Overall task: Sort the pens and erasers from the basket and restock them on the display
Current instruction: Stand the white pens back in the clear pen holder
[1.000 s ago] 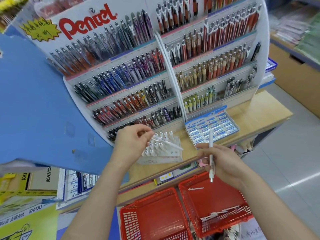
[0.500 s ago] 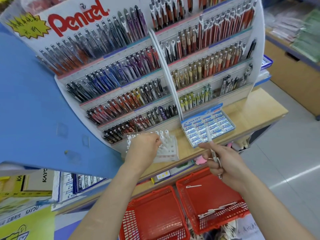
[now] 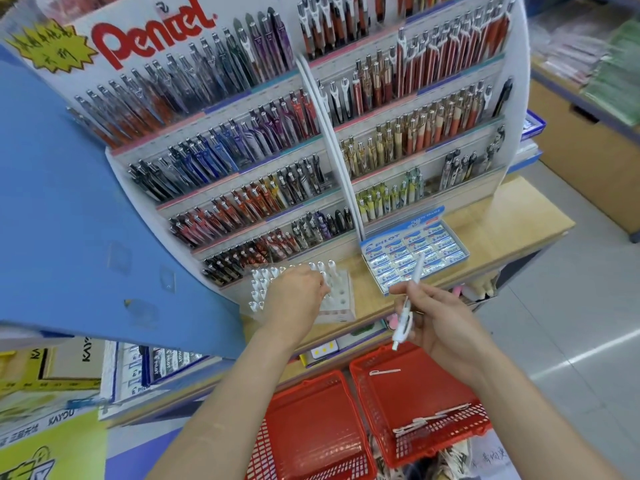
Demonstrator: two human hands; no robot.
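Holding that white pen [image 3: 408,308] crosswise in your right hand [image 3: 441,322], why not drop it straight in?

I pinch it at mid-barrel between thumb and fingers, clip end low and the other end aimed toward the eraser box [image 3: 407,224]. That way it is ready as the next one while my left hand [image 3: 294,301] is busy at the pen stand [image 3: 341,308]

What is the left hand gripping?

From my feed I cannot tell. Its fingers curl down over the stand among the standing pens [image 3: 258,289] and hide whatever is under them. My guess is that it is seating one in a hole

Why there and not on the big rack [image 3: 323,126]?

The stand shows open holes on its right side, and the pens in it are white like mine, while the rack rows carry coloured ones

And the stock to sort?

A few loose pens [image 3: 431,418] lie against the near wall of the right basket [image 3: 415,389], and a single pen [image 3: 384,371] lies apart at its far end. The left basket [image 3: 304,417] sits just beside it. Both are below the wooden shelf [image 3: 512,220], close under my hands, so I judge the plan is one pen per hole, fed from below
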